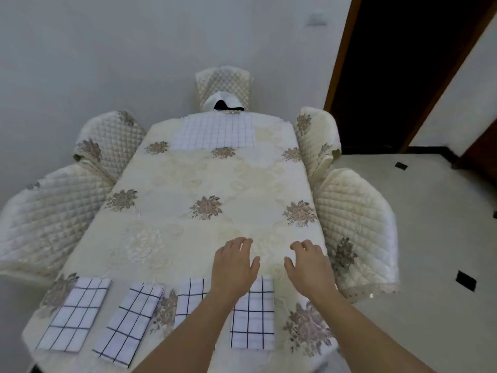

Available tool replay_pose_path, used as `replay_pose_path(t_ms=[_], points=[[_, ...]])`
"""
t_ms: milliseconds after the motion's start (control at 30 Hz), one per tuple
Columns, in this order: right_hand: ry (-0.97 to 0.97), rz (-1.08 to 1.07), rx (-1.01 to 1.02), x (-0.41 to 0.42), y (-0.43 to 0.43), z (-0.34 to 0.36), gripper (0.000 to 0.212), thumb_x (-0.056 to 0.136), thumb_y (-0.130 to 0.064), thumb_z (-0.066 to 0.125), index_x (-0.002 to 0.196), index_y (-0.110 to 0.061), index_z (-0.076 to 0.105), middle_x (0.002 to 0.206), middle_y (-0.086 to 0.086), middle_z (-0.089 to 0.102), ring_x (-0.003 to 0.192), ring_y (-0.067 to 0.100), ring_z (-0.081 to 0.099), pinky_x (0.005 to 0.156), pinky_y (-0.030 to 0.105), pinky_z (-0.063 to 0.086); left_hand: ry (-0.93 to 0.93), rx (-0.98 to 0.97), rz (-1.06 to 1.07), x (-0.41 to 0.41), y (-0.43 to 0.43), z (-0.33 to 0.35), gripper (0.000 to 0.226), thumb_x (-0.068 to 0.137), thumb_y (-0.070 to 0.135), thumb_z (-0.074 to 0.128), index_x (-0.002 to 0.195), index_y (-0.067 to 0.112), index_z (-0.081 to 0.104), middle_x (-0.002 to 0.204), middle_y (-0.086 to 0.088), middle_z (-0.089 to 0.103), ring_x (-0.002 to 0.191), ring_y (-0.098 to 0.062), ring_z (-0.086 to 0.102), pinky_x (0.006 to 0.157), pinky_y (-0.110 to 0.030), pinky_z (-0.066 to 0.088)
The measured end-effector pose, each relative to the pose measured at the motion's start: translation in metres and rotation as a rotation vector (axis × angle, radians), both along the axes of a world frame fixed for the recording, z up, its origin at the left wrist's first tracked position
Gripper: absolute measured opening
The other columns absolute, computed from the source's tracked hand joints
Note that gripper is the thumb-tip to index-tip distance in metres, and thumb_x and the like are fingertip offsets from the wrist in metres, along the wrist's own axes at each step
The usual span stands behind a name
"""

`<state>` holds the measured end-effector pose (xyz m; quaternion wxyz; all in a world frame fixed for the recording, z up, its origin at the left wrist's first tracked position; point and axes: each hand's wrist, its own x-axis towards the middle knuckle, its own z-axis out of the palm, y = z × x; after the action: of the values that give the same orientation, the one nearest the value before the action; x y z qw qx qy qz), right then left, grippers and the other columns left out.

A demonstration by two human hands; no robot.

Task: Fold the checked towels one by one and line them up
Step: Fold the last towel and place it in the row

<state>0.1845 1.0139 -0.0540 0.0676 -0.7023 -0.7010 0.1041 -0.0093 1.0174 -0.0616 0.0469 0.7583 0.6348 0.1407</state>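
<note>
Left hand point(234, 262), right hand point(309, 263): fingers loosely spread, holding nothing, over tablecloth point(188, 173) | done: 4 folded checked towels point(74, 316) lined along near edge | left: flat towel pile point(215, 131) at far end, apparently unfolded

Left hand point(234, 261) and right hand point(309, 261) both bare, forearms point(188, 329) too (as far as the frame shows). Can't read the nails, too blurred.
</note>
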Motion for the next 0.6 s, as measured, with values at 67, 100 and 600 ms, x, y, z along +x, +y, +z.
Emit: replay_pose_path(t_ms=[67, 100, 600], points=[[-0.031, 0.045, 0.089, 0.010, 0.008, 0.024, 0.041, 0.099, -0.042, 0.045, 0.133, -0.021, 0.053, 0.133, 0.001, 0.053, 0.118, 0.024, 0.051, 0.088, 0.038, 0.047, -0.015, 0.073, -0.043, 0.011, 0.010, 0.020, 0.049, 0.089, 0.045, 0.050, 0.126, 0.016, 0.063, 0.125, -0.003, 0.065, 0.112, -0.025, 0.062, 0.091, -0.042, 0.051], [-0.042, 0.058, 0.120, 0.016, 0.011, 0.037, 0.043, 0.097, -0.043, 0.046, 0.134, -0.022, 0.052, 0.135, 0.001, 0.052, 0.121, 0.024, 0.050, 0.091, 0.039, 0.047, -0.007, 0.106, -0.065, 0.018, 0.014, 0.030, 0.050, 0.088, 0.046, 0.050, 0.126, 0.017, 0.063, 0.126, -0.002, 0.065, 0.113, -0.024, 0.062, 0.092, -0.042, 0.051], [-0.145, -0.085, 0.327, 0.093, -0.009, 0.128, 0.048, 0.088, -0.051, 0.042, 0.125, -0.026, 0.058, 0.130, 0.001, 0.059, 0.121, 0.024, 0.053, 0.099, 0.042, 0.042, 0.057, 0.280, -0.270, 0.114, 0.033, 0.119, 0.052, 0.082, 0.054, 0.044, 0.113, 0.022, 0.070, 0.115, 0.001, 0.069, 0.103, -0.022, 0.065, 0.088, -0.042, 0.052]])
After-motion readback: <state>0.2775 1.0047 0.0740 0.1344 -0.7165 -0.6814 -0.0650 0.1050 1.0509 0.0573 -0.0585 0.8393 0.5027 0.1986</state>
